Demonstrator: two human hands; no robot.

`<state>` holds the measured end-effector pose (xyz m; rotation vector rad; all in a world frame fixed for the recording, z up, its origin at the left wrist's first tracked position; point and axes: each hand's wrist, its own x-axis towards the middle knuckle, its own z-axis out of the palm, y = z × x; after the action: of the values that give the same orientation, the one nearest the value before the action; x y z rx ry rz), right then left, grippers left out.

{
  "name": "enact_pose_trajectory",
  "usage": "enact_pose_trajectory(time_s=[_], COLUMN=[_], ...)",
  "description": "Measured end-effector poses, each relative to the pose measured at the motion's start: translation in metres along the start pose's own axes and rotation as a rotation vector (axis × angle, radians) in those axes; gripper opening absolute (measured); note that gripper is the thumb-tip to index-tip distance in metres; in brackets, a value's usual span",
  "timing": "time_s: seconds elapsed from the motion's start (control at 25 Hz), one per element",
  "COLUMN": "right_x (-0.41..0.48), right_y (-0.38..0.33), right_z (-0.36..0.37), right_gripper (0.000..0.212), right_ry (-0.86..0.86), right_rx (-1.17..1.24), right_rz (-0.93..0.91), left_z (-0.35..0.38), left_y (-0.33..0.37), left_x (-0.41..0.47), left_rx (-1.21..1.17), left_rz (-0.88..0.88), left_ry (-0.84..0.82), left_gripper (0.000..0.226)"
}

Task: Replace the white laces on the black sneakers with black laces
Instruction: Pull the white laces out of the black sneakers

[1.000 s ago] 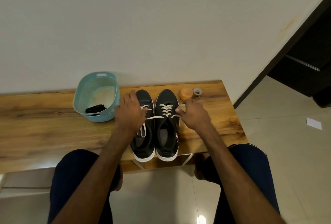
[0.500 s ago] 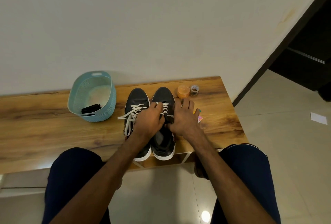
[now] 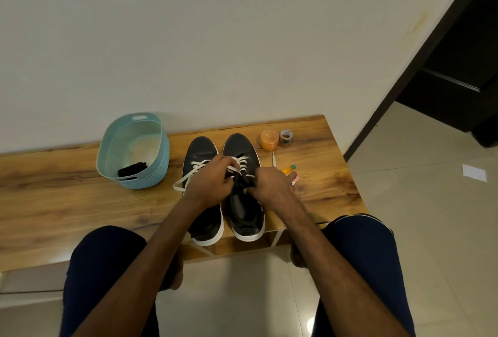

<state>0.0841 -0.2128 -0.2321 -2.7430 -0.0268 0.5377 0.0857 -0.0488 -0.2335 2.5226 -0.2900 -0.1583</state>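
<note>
Pair of black canvas sneakers with white soles (image 3: 237,145) stood side by side, toes to the wall, at the near edge of the long wooden bench (image 3: 67,196). Judged set there to be within reach of the seated person.

Both hands were on the right-hand shoe.
- The left hand (image 3: 213,180) had its fingers curled, pinching a run of the flat white laces (image 3: 242,162) at the upper eyelets; judged to be loosening it for removal.
- The right hand (image 3: 272,185) was curled round the shoe's right eyelet flap, thumb on the tongue, apparently steadying it against the pull.

The other shoe's lace lay untied, one loop trailing onto the bench. The black laces (image 3: 132,169) sat bundled in the pale teal perforated plastic basket (image 3: 155,172) left of the shoes, untouched, presumably parked there until needed.

Count:
- Sneakers: two.
- White laces: two, both threaded.
- Basket: one.
- Black bundle: one; strands could not be counted.

Right of the shoes:
- one small orange round tub (image 3: 269,140)
- one small clear jar (image 3: 285,137)
- one orange-and-green tube (image 3: 289,168)
- one pink item, mostly hidden by the right hand
</note>
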Motion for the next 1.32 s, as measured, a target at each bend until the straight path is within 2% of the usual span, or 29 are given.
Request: enact_pose_trajectory(time_s=[0.08, 0.2, 0.28, 0.32, 0.4, 0.44, 0.48, 0.6, 0.64, 0.72, 0.8, 0.84, 0.92, 0.96, 1.0, 1.04, 1.12, 1.16, 1.24, 1.32], right_x=[0.0, 0.0, 0.0, 0.0, -0.001, -0.001, -0.001, 0.0, 0.0, 0.0, 0.0, 0.0, 0.0, 0.0, 0.001, 0.001, 0.001, 0.001, 0.0, -0.001], right_y=[-0.001, -0.001, 0.0, 0.0, 0.0, 0.0, 0.0, 0.0, 0.0, 0.0, 0.001, 0.002, 0.002, 0.002, 0.001, 0.001, 0.001, 0.001, 0.0, 0.0], right_z=[0.0, 0.001, -0.001, -0.002, -0.003, -0.003, -0.003, -0.002, -0.002, -0.003, -0.003, -0.004, -0.004, -0.004, -0.004, -0.004, -0.005, -0.005, -0.005, -0.005], right_gripper=[0.032, 0.035, 0.034, 0.033, 0.032, 0.032, 0.033, 0.038, 0.039, 0.038, 0.036, 0.034, 0.032, 0.033, 0.034, 0.035, 0.036, 0.036, 0.038, 0.042], right_ry=[0.004, 0.002, 0.003, 0.002, -0.002, -0.002, -0.003, -0.002, -0.003, -0.002, -0.004, -0.013, -0.021, -0.023, -0.026, -0.029, -0.033, -0.034, -0.03, -0.022], right_rx=[0.0, 0.007, 0.012, 0.016, 0.032, 0.041, 0.047, 0.045, 0.042, 0.042, 0.044, 0.046, 0.052, 0.052, 0.052, 0.052, 0.056, 0.057, 0.057, 0.064], right_rz=[0.002, 0.003, 0.017, 0.025, 0.032, 0.03, 0.028, 0.031, 0.034, 0.04, 0.046, 0.048, 0.045, 0.044, 0.045, 0.048, 0.054, 0.052, 0.046, 0.048], left_z=[-0.001, 0.0, -0.001, -0.003, -0.012, -0.015, -0.018, -0.015, -0.01, -0.005, -0.014, -0.025, -0.048, -0.052, -0.054, -0.05, -0.035, -0.029, -0.022, -0.012], left_y=[0.0, 0.005, 0.007, 0.005, 0.003, 0.0, 0.001, 0.004, 0.006, 0.004, -0.003, -0.006, -0.014, -0.016, -0.014, -0.011, -0.008, -0.002, 0.009, 0.013], left_x=[-0.002, 0.003, 0.006, 0.008, 0.01, 0.01, 0.009, 0.002, 0.002, 0.006, 0.01, 0.012, 0.012, 0.01, 0.006, 0.002, -0.005, -0.006, -0.003, 0.003], left_rx=[0.204, 0.204, 0.136, -0.002, -0.532, -0.675, -0.622, 0.118, 0.257, 0.349, 0.117, -0.165, -0.897, -1.035, -0.951, -0.63, 0.164, 0.367, 0.513, 0.599], left_rz=[0.102, 0.081, 0.0, -0.097, -0.346, -0.413, -0.394, -0.056, -0.005, 0.007, -0.065, -0.165, -0.42, -0.518, -0.549, -0.509, -0.319, -0.224, -0.046, 0.097], left_ry=[0.013, 0.08, 0.188, 0.25, 0.331, 0.335, 0.317, 0.17, 0.103, 0.029, 0.17, 0.312, 0.55, 0.578, 0.554, 0.486, 0.364, 0.333, 0.282, 0.201], left_gripper=[0.022, 0.015, 0.014, 0.016, 0.02, 0.021, 0.023, 0.03, 0.03, 0.03, 0.028, 0.028, 0.032, 0.034, 0.038, 0.042, 0.052, 0.057, 0.066, 0.063])
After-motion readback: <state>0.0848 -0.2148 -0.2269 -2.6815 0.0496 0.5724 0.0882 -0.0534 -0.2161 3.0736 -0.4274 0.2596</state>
